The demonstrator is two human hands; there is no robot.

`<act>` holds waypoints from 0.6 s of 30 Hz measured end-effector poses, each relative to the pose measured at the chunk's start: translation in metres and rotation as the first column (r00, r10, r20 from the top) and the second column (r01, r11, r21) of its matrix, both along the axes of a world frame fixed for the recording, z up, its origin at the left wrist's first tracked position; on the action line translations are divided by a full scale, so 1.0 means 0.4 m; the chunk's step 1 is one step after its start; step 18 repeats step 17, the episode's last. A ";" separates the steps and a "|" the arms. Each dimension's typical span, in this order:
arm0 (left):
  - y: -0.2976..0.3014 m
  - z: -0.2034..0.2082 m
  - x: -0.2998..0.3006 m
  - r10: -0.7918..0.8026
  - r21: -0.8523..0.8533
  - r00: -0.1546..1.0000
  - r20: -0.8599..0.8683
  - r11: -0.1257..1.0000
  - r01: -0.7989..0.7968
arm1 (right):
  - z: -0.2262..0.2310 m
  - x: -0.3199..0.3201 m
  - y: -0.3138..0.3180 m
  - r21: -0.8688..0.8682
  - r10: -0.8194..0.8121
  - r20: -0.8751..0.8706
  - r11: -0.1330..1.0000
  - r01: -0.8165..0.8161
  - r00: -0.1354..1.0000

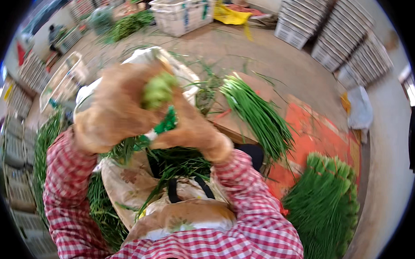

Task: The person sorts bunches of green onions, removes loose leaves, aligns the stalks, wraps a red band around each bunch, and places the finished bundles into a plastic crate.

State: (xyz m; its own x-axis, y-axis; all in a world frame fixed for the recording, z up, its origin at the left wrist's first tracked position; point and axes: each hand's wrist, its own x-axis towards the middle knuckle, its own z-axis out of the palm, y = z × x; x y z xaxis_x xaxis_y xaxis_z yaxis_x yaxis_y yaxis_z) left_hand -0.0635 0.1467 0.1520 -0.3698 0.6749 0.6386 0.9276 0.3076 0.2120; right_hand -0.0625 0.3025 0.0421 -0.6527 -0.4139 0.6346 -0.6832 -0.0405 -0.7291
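My left hand (114, 108), smeared by motion, is raised close in and wrapped round a bunch of chives (158, 90); its pale green ends point up. Leaves hang below that hand toward my lap. From the other side my right hand (193, 131) curves round the same bunch, thumb and fingers bent. Between the hands shows a green-and-white strip (164, 123); blur hides how it is attached. More loose chives (183, 161) lie over my lap. To the right, a bundle of chives (258, 115) rests on a board, white ends away from me.
Stacked bunches of chives (321, 206) lie at the right beside an orange-red sheet (315, 126). A white crate (184, 74) stands just beyond my hands. Loose greens (104, 208) lie at my left. Crate stacks (341, 31) line the far right wall; a large crate (181, 19) stands farther back.
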 end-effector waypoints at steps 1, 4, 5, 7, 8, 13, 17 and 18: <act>0.028 0.021 0.001 -0.047 0.118 0.995 0.084 0.992 0.037 | 0.044 0.007 -0.012 -0.073 0.006 -0.035 0.997 -0.008 0.999; 0.064 0.058 0.004 -0.135 0.320 0.991 0.027 0.940 0.119 | 0.111 0.009 -0.076 -0.250 0.084 0.023 0.965 -0.076 0.996; 0.055 0.062 -0.004 -0.172 0.394 0.977 0.123 0.912 0.111 | 0.105 -0.001 -0.089 -0.250 0.050 0.015 0.967 -0.044 0.999; 0.039 0.067 -0.026 -0.271 0.531 0.911 0.311 0.844 0.070 | 0.085 -0.041 -0.079 -0.058 -0.319 -0.252 0.947 0.315 0.914; 0.034 0.070 -0.037 -0.322 0.587 0.859 0.397 0.809 0.031 | 0.077 -0.052 -0.066 -0.012 -0.317 -0.233 0.946 0.323 0.920; 0.072 0.070 -0.131 -0.679 0.732 0.691 0.248 0.599 0.326 | 0.092 -0.094 0.016 0.006 -0.427 -0.273 0.895 0.445 0.862; 0.039 0.029 -0.203 -0.858 0.899 0.464 0.221 0.364 0.245 | 0.244 -0.031 0.184 0.159 -0.382 -0.088 0.906 0.391 0.920; 0.039 0.029 -0.203 -0.858 0.899 0.464 0.221 0.364 0.245 | 0.244 -0.031 0.184 0.159 -0.382 -0.088 0.906 0.391 0.920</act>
